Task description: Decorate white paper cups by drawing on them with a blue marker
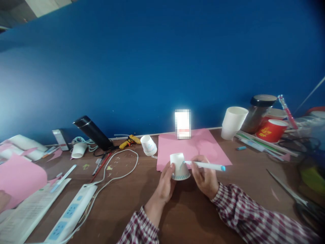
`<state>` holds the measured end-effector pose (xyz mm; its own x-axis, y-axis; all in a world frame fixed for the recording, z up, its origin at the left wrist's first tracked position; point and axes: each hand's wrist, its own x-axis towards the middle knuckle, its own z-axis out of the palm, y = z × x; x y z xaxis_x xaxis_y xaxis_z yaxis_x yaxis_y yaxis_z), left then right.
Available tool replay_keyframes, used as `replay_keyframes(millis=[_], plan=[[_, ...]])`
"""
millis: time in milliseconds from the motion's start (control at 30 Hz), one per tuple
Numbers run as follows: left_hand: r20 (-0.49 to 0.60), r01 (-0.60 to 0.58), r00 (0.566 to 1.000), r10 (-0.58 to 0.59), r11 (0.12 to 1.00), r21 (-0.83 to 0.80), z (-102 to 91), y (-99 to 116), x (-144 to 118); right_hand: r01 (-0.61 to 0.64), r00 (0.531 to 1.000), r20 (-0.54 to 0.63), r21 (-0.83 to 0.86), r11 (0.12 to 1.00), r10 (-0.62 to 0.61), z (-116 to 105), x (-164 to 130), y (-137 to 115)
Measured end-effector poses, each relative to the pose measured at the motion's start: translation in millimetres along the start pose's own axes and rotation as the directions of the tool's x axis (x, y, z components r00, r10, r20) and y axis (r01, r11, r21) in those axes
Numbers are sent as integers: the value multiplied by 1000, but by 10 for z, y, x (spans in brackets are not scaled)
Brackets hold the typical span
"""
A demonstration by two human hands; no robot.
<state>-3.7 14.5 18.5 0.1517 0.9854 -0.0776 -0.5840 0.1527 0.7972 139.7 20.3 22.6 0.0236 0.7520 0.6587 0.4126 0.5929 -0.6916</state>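
A white paper cup [178, 166] is held upside down above the table, its wide rim at the bottom bearing a blue zigzag band. Around its left side my left hand [166, 183] is closed, thumb on the near wall. Between the fingers of my right hand [205, 176] sits a white marker pen [208, 165] with a blue end; its tip meets or nearly meets the cup's right side, where a faint blue mark shows. Behind the cup lies pink paper [167, 145], with a bright blurred-out phone-like object [182, 124] upright at its back edge.
Stacked white cups [232, 123], a red cup [271, 131] and a dark-lidded jar [259, 112] stand right. Scissors [291, 195] lie nearer. Leftward are a power strip [71, 215], black flask [95, 134], yellow glue gun [130, 141] and another cup [148, 145]. Another person's hand [3, 200] touches pink paper.
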Motion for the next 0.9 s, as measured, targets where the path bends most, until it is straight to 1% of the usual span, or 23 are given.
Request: replay_keyframes(millis=[167, 300, 533, 900], plan=[[24, 17, 1000, -17, 1000, -6, -9, -7, 7, -12, 1000, 0, 14, 1000, 12, 5, -7, 12], [25, 13, 1000, -13, 1000, 3, -14, -5, 1, -4, 1000, -2, 10, 1000, 4, 0, -4, 12], [33, 4, 999, -4, 1000, -7, -12, -8, 4, -25, 1000, 8, 21, 999, 24, -5, 4, -7], [20, 18, 1000, -17, 1000, -3, -16, -1, -12, -1, 1000, 9, 7, 1000, 0, 9, -1, 28]])
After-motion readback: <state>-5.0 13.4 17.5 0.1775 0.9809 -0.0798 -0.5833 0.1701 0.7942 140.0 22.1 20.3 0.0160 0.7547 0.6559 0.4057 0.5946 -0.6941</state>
